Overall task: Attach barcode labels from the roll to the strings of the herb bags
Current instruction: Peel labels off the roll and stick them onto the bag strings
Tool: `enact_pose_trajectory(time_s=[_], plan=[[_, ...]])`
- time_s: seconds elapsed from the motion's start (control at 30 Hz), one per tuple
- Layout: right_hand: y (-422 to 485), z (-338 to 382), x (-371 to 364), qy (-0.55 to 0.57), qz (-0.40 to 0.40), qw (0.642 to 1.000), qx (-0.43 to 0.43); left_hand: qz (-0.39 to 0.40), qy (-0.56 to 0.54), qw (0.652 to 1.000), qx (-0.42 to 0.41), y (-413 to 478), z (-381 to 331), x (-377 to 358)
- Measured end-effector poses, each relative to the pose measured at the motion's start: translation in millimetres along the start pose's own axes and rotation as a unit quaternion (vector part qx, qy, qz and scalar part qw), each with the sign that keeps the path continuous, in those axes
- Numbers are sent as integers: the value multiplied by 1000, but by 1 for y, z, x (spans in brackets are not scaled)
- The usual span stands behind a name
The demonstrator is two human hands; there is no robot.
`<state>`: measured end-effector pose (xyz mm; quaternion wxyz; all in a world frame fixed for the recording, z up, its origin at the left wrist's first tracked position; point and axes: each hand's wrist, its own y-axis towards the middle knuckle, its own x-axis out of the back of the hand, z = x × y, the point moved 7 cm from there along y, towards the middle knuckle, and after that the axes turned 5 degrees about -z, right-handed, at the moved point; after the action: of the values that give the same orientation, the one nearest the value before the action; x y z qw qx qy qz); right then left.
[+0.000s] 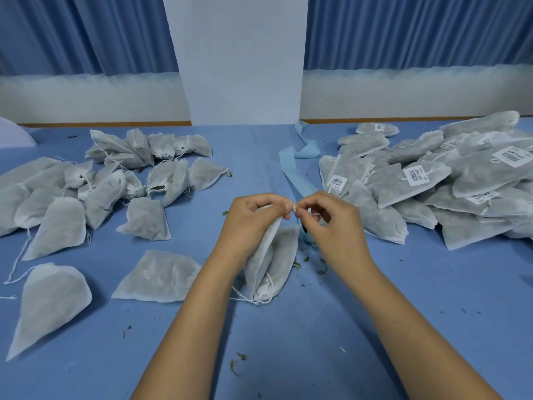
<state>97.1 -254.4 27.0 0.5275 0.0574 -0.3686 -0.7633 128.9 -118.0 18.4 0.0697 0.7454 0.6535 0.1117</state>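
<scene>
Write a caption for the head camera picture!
Left hand and right hand pinch a small white piece over a herb bag.

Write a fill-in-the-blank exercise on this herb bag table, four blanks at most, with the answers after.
1. The white barcode labels show only on the labelled fabric herb bags piled on the person's ___ side.
2. The unlabelled fabric herb bags lie on the person's ___ side.
3. The left hand grips one grey-white fabric herb bag over the ___ tablecloth.
4. The right hand and the left pinch a small white piece ___ them.

Missing words: right; left; blue; between.
</scene>
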Motion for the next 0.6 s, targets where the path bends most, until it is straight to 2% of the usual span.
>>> enact_pose_trajectory(time_s=[0.1,0.2,0.4,0.47,0.53,0.6], plan=[[2,7,10,36,-35,999,19,-24,-8,1000,0,2,1,4],[0,15,9,11,-28,997,69,-8,1,1000,-14,1,1,1],[0,12,9,-16,-33,995,94,8,25,1000,-15,2,4,-2],[3,6,12,-11,-44,997,69,7,40,999,-10,2,4,1],[8,-7,21,13,-79,997,3,4,51,999,-1,3,4,5],[12,-21,29,35,-108,992,-60,34,53,998,18,3,5,6]])
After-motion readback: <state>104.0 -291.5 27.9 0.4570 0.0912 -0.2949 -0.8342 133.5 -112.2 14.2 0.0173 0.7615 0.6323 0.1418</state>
